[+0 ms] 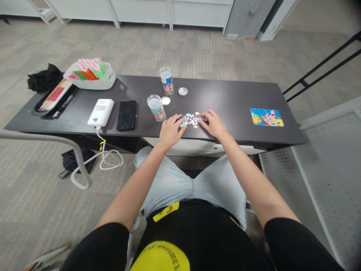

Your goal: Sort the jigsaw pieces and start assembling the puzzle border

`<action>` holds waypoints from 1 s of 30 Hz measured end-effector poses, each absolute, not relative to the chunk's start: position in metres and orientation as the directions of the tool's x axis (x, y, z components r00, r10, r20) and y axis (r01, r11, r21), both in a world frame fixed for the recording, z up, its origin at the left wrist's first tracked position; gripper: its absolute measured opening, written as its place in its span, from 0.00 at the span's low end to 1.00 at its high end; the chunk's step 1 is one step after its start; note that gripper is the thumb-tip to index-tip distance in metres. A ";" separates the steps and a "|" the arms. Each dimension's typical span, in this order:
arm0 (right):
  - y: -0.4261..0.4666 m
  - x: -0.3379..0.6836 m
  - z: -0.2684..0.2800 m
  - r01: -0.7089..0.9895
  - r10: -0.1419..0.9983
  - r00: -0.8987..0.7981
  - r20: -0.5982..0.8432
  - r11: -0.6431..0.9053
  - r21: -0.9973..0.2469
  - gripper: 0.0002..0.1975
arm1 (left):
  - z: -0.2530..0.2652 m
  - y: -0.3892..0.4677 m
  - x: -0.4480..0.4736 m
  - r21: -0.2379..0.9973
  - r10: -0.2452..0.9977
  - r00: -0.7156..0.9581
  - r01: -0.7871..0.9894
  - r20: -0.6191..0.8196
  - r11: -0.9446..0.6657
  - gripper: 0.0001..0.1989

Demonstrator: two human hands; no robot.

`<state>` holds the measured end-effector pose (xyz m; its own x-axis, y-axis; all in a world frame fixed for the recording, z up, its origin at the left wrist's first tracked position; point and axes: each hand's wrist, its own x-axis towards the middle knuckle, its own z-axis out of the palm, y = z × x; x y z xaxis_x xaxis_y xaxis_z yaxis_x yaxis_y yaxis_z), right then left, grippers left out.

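A small heap of colorful puzzle pieces lies near the front edge of the dark table. My left hand rests at the heap's left side, fingers stretched and apart, with the tips touching the pieces. From the right, my right hand meets the heap with its fingers bent and apart; its fingertips touch the edge pieces. Just left of the heap stands a clear cartoon-printed jar without a lid. Behind it is a second printed jar, with one round lid and another lid lying close by.
On the table, a cartoon picture card lies at right. To the left are a black phone, a white power bank with a cable, a white basket of colorful items and a black tray. A pale curved tube crosses the left front.
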<state>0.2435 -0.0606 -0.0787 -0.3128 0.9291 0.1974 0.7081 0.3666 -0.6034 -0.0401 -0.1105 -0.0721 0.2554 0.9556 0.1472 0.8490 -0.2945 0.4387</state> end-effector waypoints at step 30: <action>-0.041 0.252 -0.103 0.497 0.953 0.058 0.299 0.232 -0.836 0.14 | -0.057 -0.069 0.038 0.436 0.880 0.449 0.769 0.153 -0.468 0.22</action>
<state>0.2520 -0.0415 -0.1034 0.0578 0.9527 0.2985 0.4965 0.2320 -0.8365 0.0382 -0.0692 -0.0569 0.4491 0.8803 0.1528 0.7687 -0.4678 0.4362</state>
